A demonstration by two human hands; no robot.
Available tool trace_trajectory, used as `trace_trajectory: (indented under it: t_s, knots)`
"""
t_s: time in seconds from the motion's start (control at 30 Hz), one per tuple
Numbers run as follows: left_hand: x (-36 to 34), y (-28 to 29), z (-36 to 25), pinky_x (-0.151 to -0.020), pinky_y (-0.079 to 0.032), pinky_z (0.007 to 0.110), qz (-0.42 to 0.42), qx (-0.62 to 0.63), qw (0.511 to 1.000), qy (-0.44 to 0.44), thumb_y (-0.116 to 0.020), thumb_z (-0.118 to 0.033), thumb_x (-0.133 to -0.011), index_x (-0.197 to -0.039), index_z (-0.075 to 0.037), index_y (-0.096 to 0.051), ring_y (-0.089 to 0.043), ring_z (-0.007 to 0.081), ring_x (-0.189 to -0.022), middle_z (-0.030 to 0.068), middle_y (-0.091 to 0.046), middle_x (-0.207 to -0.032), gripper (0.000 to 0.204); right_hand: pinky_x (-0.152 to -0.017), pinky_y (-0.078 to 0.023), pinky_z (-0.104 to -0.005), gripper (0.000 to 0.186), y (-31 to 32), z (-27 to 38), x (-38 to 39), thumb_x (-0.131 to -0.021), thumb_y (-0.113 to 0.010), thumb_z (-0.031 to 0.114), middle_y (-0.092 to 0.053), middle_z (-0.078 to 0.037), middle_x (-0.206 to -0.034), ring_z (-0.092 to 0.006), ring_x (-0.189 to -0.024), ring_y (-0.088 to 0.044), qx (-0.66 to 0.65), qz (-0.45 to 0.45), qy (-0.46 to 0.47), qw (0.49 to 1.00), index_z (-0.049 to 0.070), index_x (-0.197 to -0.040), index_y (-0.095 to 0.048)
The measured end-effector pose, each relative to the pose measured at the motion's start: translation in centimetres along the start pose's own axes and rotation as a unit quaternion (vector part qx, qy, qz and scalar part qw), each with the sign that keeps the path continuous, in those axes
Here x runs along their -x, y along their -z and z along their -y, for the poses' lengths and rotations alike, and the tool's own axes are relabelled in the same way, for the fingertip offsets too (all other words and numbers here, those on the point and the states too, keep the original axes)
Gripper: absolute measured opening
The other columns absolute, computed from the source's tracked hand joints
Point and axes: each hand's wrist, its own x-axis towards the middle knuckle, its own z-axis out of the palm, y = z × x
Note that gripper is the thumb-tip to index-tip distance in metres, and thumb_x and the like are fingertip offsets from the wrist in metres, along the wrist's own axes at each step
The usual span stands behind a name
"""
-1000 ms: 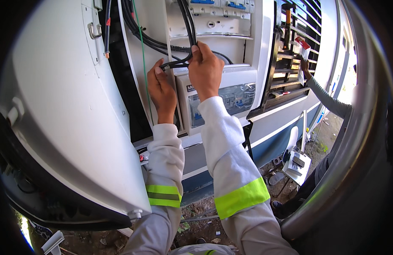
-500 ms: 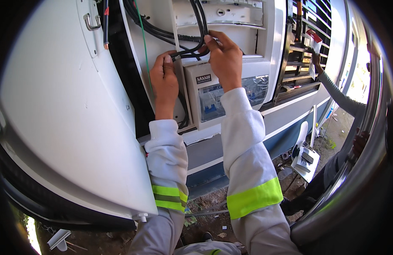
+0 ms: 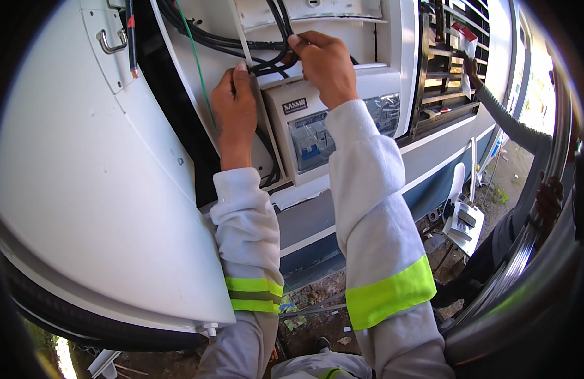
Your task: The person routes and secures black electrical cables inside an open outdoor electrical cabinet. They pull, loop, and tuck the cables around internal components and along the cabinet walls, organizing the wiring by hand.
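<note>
Several black cables (image 3: 264,45) run in loops through an open white cabinet. My right hand (image 3: 328,68) is closed around the bent cables with thumb and forefinger, just above the breaker box. Lower and to the left, my left hand (image 3: 236,107) pinches at a black cable beside the cabinet's upright white strip; its fingertips partly hide the cable. Below both hands sits the white breaker box (image 3: 277,104), with blue-switched breakers (image 3: 311,151) behind a clear window. A thin green wire (image 3: 200,69) hangs to the left of my left hand.
A large white curved door (image 3: 96,183) with a metal handle (image 3: 112,42) fills the left side. To the right are a dark slatted grille (image 3: 449,79), another person's arm (image 3: 505,115) and metal tubing (image 3: 519,252). A small white stand (image 3: 464,230) holds a dark device.
The view has shifted a little, so the cabinet appears further left and higher. My left thumb has moved against the upright strip; my right hand keeps its grip on the cables.
</note>
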Motion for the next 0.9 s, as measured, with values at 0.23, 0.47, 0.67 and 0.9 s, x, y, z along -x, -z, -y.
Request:
trace_trajectory:
  t_s: [0.23,0.47,0.67,0.9]
  knots:
    - [0.3,-0.1,0.2,-0.064,-0.043,0.035,-0.015,0.031,0.999,-0.014,-0.052,-0.034,-0.108,-0.093,0.004,-0.066,-0.048,0.0165,-0.066,0.01,-0.058,-0.069,0.043,-0.059,-0.043,-0.0284,0.028,-0.1,0.0,0.4,-0.099,-0.066,0.029,-0.069,-0.002,-0.075,-0.0104,-0.059,-0.048,0.012,-0.005,0.006,1.0,0.002,-0.097,-0.077]
    - [0.7,-0.3,0.4,-0.064,-0.042,0.033,-0.034,0.08,0.996,-0.016,-0.053,-0.031,-0.107,-0.092,0.003,-0.066,-0.05,0.0135,-0.068,0.0085,-0.06,-0.07,0.039,-0.066,-0.045,-0.0301,0.028,0.1,0.1,0.6,-0.097,-0.068,0.03,-0.074,-0.005,-0.076,-0.0131,-0.065,-0.055,0.0,0.005,0.0,1.0,0.004,-0.096,-0.078]
    - [0.6,-0.3,1.0,-0.061,-0.036,0.028,-0.028,0.194,0.981,0.009,-0.052,-0.025,-0.107,-0.085,-0.002,-0.058,-0.042,0.0074,-0.068,-0.0008,-0.051,-0.071,0.032,-0.065,-0.045,-0.026,0.026,0.4,0.9,1.5,-0.101,-0.065,0.024,-0.073,-0.003,-0.081,-0.0099,-0.066,-0.052,-0.039,0.047,0.003,0.998,0.001,-0.106,-0.077]
    - [0.7,-0.4,1.0,-0.057,-0.027,0.025,-0.038,0.195,0.98,-0.01,-0.049,-0.023,-0.105,-0.077,-0.01,-0.048,-0.032,0.0045,-0.063,-0.0056,-0.037,-0.068,0.031,-0.078,-0.05,-0.0264,0.032,-0.2,2.8,1.5,-0.103,-0.063,0.027,-0.074,-0.007,-0.096,-0.0128,-0.084,-0.064,-0.032,0.052,0.082,0.995,-0.001,-0.116,-0.073]
